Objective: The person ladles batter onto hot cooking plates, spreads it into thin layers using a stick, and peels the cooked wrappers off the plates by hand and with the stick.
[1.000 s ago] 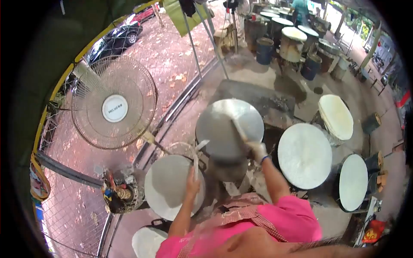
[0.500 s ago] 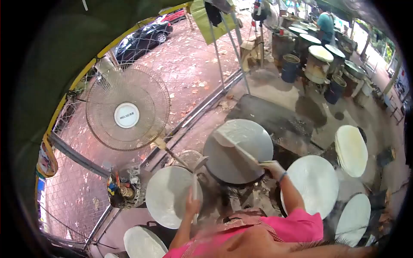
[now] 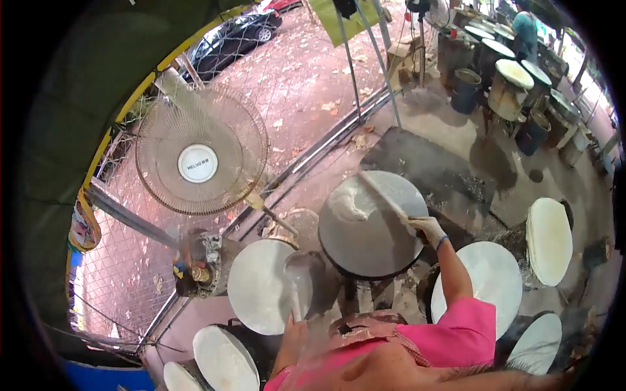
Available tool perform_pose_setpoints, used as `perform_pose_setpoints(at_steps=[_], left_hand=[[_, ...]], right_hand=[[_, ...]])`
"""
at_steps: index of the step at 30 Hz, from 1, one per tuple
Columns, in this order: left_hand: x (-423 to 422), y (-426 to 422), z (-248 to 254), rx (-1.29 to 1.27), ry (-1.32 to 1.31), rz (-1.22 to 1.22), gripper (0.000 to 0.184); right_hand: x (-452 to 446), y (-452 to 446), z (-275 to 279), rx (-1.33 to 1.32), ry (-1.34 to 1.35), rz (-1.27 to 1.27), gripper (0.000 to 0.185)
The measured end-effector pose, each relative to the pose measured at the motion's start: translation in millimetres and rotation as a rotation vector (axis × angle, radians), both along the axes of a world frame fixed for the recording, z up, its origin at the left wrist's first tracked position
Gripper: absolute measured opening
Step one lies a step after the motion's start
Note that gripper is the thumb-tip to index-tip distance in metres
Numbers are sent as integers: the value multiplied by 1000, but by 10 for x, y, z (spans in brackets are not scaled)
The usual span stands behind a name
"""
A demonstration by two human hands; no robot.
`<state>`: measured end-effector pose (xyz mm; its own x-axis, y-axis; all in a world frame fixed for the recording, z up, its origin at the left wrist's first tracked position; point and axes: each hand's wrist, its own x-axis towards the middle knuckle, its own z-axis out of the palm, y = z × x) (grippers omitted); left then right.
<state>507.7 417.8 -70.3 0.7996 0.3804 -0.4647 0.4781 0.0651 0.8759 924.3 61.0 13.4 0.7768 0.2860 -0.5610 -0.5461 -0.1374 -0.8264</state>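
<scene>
My right hand point(image 3: 427, 229) is closed round one end of a long wooden spreader point(image 3: 388, 197), which reaches across a round dark griddle point(image 3: 372, 244). A white patch of batter point(image 3: 350, 203) lies on the griddle's left part, left of the spreader. My left hand point(image 3: 295, 326) grips the pale handle of what appears to be a ladle point(image 3: 296, 303), beside the left griddle covered by a white round sheet point(image 3: 257, 287); the tool's far end is blurred. To the right of the middle griddle is another white-covered round griddle point(image 3: 486, 277).
A standing fan point(image 3: 197, 163) is at the left, before a wire fence. More white rounds point(image 3: 550, 241) stand at the right, with others point(image 3: 225, 358) at lower left. Drum stoves point(image 3: 508, 88) and a person point(image 3: 525, 32) are at the back right.
My view has shifted a little. The spreader has swung over the griddle, and the batter is now a smaller patch at left. The ladle has dropped back from the griddle's left edge towards me.
</scene>
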Motion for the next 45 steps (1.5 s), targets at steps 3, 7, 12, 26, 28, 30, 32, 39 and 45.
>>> perform_pose_setpoints(at_steps=[3, 7, 12, 26, 28, 30, 32, 39, 45], left_hand=[[75, -102, 280, -353, 24, 100, 67], [49, -243, 559, -396, 131, 233, 70], [-114, -336, 581, -864, -20, 349, 62], [-280, -464, 595, -862, 75, 452, 60], [-343, -488, 617, -860, 101, 453, 61], [-422, -516, 639, -875, 119, 474, 61], [-485, -557, 659, -894, 128, 496, 61], [-617, -572, 664, -921, 143, 492, 62], [-966, -356, 737, -924, 163, 472, 63]], right_hand=[[-172, 111, -619, 165, 26, 148, 19], [-111, -143, -775, 306, -315, 310, 18], [511, 152, -396, -76, -146, 355, 18], [710, 530, -49, -178, -94, 496, 11], [533, 348, -154, -75, -193, 606, 16], [403, 38, -356, 23, -268, 721, 20], [207, -359, -356, 128, -170, 679, 20], [476, 416, 258, -68, -268, 447, 16], [36, -180, -24, -266, -313, 801, 24]])
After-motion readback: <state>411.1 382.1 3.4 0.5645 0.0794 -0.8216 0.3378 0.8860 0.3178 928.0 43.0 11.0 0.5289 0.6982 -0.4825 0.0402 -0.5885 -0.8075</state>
